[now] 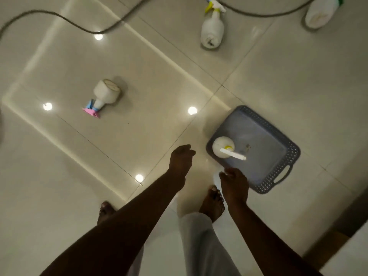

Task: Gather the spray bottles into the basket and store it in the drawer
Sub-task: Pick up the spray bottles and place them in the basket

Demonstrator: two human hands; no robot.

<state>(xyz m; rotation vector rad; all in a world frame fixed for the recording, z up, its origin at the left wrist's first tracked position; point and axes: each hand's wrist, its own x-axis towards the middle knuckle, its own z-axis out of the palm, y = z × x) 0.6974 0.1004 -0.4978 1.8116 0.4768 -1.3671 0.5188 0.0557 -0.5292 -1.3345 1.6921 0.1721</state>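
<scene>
A grey-blue perforated basket sits on the tiled floor at the right. One white spray bottle stands upright in its near-left corner. Another white bottle with a pink and blue trigger lies on the floor at the left. A bottle with a yellow trigger stands farther back, and a white bottle with a green top is at the top right. My left hand hovers left of the basket, fingers loosely apart and holding nothing. My right hand is at the basket's near edge, fingers curled; a pale blur beside it is unclear.
A dark cable snakes across the floor at the back, passing behind the yellow-trigger bottle. My bare feet stand just short of the basket. A wooden and white furniture edge shows at the bottom right. The glossy tiles reflect ceiling lights.
</scene>
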